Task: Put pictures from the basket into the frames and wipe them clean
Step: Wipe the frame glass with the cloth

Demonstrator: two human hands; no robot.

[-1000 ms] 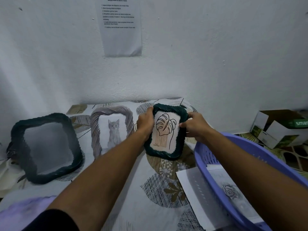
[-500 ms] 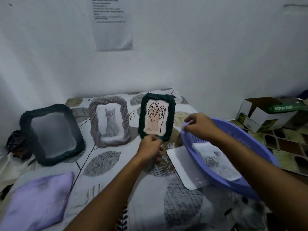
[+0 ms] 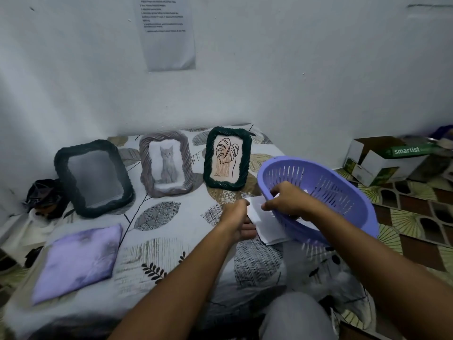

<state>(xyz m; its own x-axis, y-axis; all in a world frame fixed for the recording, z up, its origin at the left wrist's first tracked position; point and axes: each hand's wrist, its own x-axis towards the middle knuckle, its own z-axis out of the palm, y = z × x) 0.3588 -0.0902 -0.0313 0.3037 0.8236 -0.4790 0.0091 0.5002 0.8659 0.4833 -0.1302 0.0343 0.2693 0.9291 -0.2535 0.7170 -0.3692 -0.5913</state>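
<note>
On the leaf-print sheet, a purple basket tilts at three o'clock; three frames stand at twelve: empty dark frame, cat frame, leaf frame. Left hand and right hand both pinch a white picture at the basket's rim.

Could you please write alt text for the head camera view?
Both hands, left hand and right hand, hold a white paper at the tilted purple basket. Behind stand a leaf-picture frame, a cat-picture frame and an empty dark frame.
</note>
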